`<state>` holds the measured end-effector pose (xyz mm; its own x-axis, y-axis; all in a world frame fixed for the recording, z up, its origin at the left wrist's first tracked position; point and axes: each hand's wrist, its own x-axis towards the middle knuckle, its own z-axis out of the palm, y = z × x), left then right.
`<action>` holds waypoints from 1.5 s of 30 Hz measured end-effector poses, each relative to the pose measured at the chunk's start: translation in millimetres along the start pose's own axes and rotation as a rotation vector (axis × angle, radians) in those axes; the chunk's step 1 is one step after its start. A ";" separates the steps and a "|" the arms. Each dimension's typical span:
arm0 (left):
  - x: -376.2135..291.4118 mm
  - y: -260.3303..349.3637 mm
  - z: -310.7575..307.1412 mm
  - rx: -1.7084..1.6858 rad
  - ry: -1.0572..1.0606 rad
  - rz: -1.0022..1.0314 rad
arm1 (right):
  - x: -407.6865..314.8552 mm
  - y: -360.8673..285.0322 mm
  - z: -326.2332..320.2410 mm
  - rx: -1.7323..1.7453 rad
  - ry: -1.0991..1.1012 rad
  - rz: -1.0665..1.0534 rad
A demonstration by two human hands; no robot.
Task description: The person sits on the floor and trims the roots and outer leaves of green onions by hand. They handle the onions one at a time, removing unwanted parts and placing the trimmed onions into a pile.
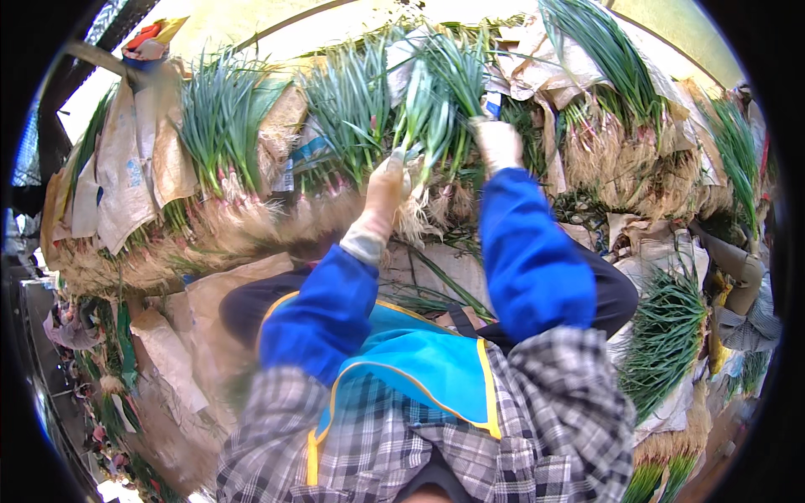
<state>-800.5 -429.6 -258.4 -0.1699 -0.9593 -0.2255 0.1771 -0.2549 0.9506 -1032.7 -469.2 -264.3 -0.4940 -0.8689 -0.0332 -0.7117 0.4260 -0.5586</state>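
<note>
In front of me lies a row of green onions with long leaves, pink-white bases and stringy roots. My left hand (385,192) is closed around the pale stems of some green onions (418,113), whose leaves point away from me and whose white roots hang below the fingers. My right hand (500,144) is at the right edge of these leaves, its fingers bent and blurred. Whether it grips any leaves is unclear. Just beyond it shows a small blue-and-white item (492,105). Another leafy bunch (346,107) is left of my left hand.
Woven sacks (129,170) partly cover the onions at left. More bunches lie at left (223,126) and right (604,69). A pile of green onions (666,333) is beside my right knee. Another person's arm (745,283) shows at far right. Loose leaves (453,280) lie before my lap.
</note>
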 end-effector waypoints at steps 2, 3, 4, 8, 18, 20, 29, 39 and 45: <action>-18.5 3.3 -18.4 -0.213 -0.013 -0.162 | 22.1 20.6 -31.1 0.205 0.180 -0.009; -26.6 -1.3 -25.2 -0.359 -0.056 -0.189 | 20.8 27.4 -39.7 0.563 0.249 0.209; -32.0 -8.4 -30.0 -0.356 -0.103 -0.179 | 11.8 32.8 -44.8 0.745 0.009 0.181; -33.4 -47.0 -34.9 -0.218 -0.025 -0.346 | -76.4 16.8 -9.6 0.383 -0.697 -0.306; -46.3 -62.9 -16.7 -0.369 0.265 -0.476 | -122.1 -30.3 83.7 0.141 -0.136 -0.417; -51.8 -58.1 -16.7 -0.417 0.125 -0.579 | -81.2 -16.1 71.5 0.272 -0.003 -0.103; -53.5 -63.9 -20.5 -0.587 -0.032 -0.781 | -143.8 132.6 70.9 -0.335 -0.794 -0.319; -51.1 -98.0 -2.3 0.339 -0.174 -0.173 | -114.9 18.3 133.5 0.834 0.043 0.240; -79.5 -74.4 14.3 -0.077 -0.136 -0.346 | -100.3 42.1 137.8 1.885 -0.233 0.964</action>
<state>-814.1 -332.6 -308.2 -0.3591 -0.7911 -0.4951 0.1582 -0.5744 0.8031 -944.3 -398.9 -398.6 -0.1448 -0.6580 -0.7390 0.9641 0.0743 -0.2551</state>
